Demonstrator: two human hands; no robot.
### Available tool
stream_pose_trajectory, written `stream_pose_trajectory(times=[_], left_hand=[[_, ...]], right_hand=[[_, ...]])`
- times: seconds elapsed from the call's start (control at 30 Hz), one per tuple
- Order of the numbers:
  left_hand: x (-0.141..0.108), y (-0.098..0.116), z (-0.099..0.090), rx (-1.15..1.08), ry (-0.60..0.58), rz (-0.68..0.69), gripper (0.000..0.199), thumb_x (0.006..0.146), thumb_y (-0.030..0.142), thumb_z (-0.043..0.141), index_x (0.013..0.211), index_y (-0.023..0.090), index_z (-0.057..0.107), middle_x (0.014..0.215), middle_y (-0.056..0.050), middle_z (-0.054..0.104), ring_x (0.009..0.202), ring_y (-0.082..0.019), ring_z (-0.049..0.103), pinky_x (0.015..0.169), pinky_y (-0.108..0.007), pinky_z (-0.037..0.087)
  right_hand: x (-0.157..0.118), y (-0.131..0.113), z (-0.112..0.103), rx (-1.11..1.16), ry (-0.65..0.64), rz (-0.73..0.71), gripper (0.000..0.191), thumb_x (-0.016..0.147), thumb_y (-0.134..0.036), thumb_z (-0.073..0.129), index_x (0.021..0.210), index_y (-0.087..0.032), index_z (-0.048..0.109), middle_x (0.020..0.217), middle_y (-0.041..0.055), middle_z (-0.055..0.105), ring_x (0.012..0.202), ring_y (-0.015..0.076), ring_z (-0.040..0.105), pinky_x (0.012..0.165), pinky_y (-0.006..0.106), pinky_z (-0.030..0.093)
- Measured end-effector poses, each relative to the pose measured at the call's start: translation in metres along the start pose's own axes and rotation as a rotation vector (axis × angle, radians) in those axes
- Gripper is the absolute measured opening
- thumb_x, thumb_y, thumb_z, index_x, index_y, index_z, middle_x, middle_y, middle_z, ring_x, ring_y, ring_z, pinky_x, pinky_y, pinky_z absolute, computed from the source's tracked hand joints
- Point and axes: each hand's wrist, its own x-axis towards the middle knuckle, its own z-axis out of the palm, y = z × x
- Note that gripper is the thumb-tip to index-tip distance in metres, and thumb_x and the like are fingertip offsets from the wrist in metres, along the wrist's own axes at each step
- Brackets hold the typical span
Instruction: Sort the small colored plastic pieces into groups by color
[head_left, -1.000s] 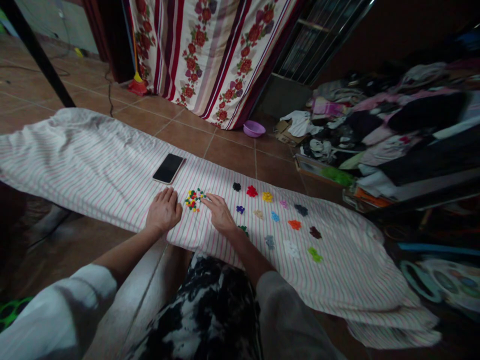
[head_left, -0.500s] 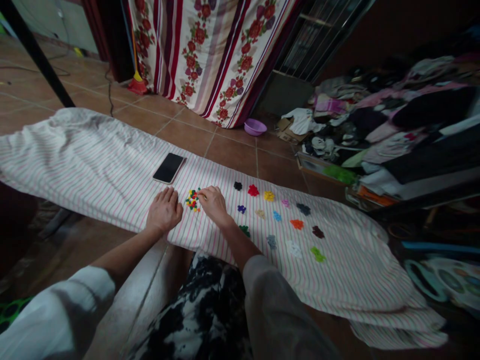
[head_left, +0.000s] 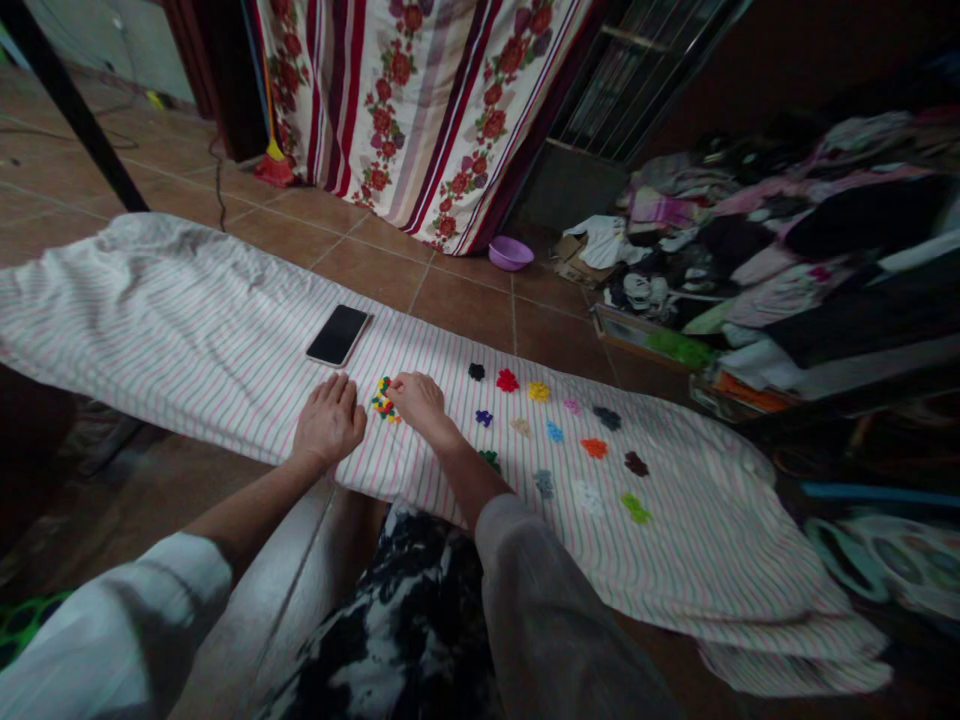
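Note:
Small pieces in yellow, red, green and orange make a mixed pile [head_left: 383, 405] on the striped cloth [head_left: 225, 340]. At the pile's right edge is my right hand [head_left: 418, 402], its fingers pinched together over the pieces. Whatever the fingertips hold is too small to make out. My left hand [head_left: 328, 420] lies flat on the cloth just left of the pile, fingers stretched out and holding nothing. To the right lie sorted little heaps, among them a black heap [head_left: 476, 372], a red heap [head_left: 507, 380], a yellow heap [head_left: 538, 392] and a dark blue heap [head_left: 484, 418].
A phone [head_left: 338, 335] lies on the cloth beyond my left hand. More heaps sit further right, such as an orange heap [head_left: 594, 448] and a lime green heap [head_left: 635, 508]. A purple basin [head_left: 511, 254] stands on the floor, near piled clothes [head_left: 810, 220].
My right hand has shifted slightly left, further over the mixed pile, and now covers more of its right side. The left hand has stayed in place.

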Motion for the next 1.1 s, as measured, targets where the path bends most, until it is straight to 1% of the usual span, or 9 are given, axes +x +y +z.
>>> stream_pose_trajectory(times=[0.1, 0.23, 0.37, 0.53, 0.7, 0.8, 0.93, 1.03, 1.1], left_hand=[[0.000, 0.000, 0.000, -0.001, 0.000, -0.010, 0.046, 0.090, 0.026, 0.041, 0.125, 0.002, 0.060, 0.139, -0.025, 0.056, 0.135, -0.034, 0.048, 0.114, -0.047, 0.036], [0.000, 0.000, 0.001, 0.020, 0.016, 0.002, 0.046, 0.091, 0.026, 0.040, 0.124, 0.003, 0.060, 0.138, -0.025, 0.058, 0.135, -0.034, 0.049, 0.113, -0.047, 0.037], [0.000, -0.001, 0.001, 0.037, 0.022, 0.014, 0.046, 0.091, 0.027, 0.040, 0.124, 0.002, 0.061, 0.138, -0.025, 0.057, 0.134, -0.035, 0.050, 0.113, -0.048, 0.038], [-0.001, -0.002, 0.002, 0.038, 0.033, 0.023, 0.046, 0.091, 0.027, 0.040, 0.124, 0.001, 0.061, 0.139, -0.026, 0.057, 0.134, -0.036, 0.050, 0.112, -0.049, 0.038], [-0.001, -0.004, 0.003, 0.048, 0.044, 0.044, 0.047, 0.092, 0.028, 0.040, 0.124, 0.002, 0.061, 0.137, -0.025, 0.059, 0.134, -0.035, 0.051, 0.111, -0.048, 0.040], [-0.001, -0.005, 0.003, 0.039, 0.050, 0.050, 0.048, 0.092, 0.029, 0.039, 0.124, 0.001, 0.061, 0.136, -0.026, 0.059, 0.133, -0.036, 0.051, 0.111, -0.049, 0.040], [-0.001, -0.007, 0.002, 0.012, 0.032, 0.064, 0.049, 0.091, 0.030, 0.038, 0.122, 0.000, 0.061, 0.136, -0.028, 0.058, 0.134, -0.037, 0.050, 0.111, -0.051, 0.040], [-0.001, -0.007, 0.001, 0.006, 0.032, 0.071, 0.048, 0.090, 0.030, 0.037, 0.120, 0.001, 0.061, 0.135, -0.028, 0.058, 0.133, -0.037, 0.051, 0.110, -0.052, 0.040], [-0.001, -0.007, 0.001, 0.014, 0.040, 0.076, 0.047, 0.090, 0.030, 0.037, 0.119, 0.003, 0.062, 0.134, -0.027, 0.059, 0.132, -0.037, 0.052, 0.110, -0.051, 0.040]], right_hand=[[0.000, 0.000, 0.002, 0.019, 0.006, 0.008, 0.020, 0.090, -0.028, 0.057, 0.096, -0.024, 0.075, 0.101, 0.0063, 0.073, 0.096, 0.0206, 0.064, 0.082, 0.029, 0.045], [-0.004, 0.005, 0.005, 0.109, 0.084, -0.029, 0.014, 0.088, -0.027, 0.059, 0.090, -0.024, 0.073, 0.097, 0.0043, 0.072, 0.094, 0.0190, 0.064, 0.083, 0.028, 0.045], [-0.009, 0.011, 0.008, 0.246, 0.152, -0.086, 0.009, 0.086, -0.025, 0.061, 0.089, -0.023, 0.069, 0.091, 0.0017, 0.072, 0.091, 0.0173, 0.064, 0.084, 0.027, 0.046], [-0.014, 0.016, 0.012, 0.354, 0.222, -0.121, 0.005, 0.087, -0.026, 0.062, 0.088, -0.024, 0.066, 0.093, 0.0009, 0.072, 0.091, 0.0171, 0.064, 0.085, 0.028, 0.047], [-0.024, 0.025, 0.014, 0.453, 0.234, -0.109, 0.002, 0.086, -0.026, 0.062, 0.087, -0.025, 0.063, 0.092, -0.0011, 0.071, 0.086, 0.0155, 0.064, 0.083, 0.027, 0.049], [-0.035, 0.034, 0.015, 0.476, 0.246, -0.095, 0.002, 0.085, -0.025, 0.062, 0.087, -0.025, 0.063, 0.093, -0.0016, 0.071, 0.087, 0.0157, 0.064, 0.082, 0.028, 0.049], [-0.050, 0.050, 0.010, 0.475, 0.298, -0.024, 0.003, 0.084, -0.025, 0.062, 0.086, -0.025, 0.063, 0.091, -0.0014, 0.070, 0.083, 0.0159, 0.064, 0.080, 0.028, 0.050], [-0.059, 0.067, 0.004, 0.494, 0.353, 0.036, 0.002, 0.083, -0.026, 0.061, 0.084, -0.025, 0.062, 0.086, -0.0021, 0.070, 0.079, 0.0155, 0.064, 0.077, 0.028, 0.050], [-0.065, 0.084, -0.001, 0.514, 0.403, 0.070, 0.004, 0.082, -0.028, 0.060, 0.084, -0.025, 0.062, 0.083, -0.0023, 0.070, 0.077, 0.0156, 0.064, 0.075, 0.028, 0.050]])
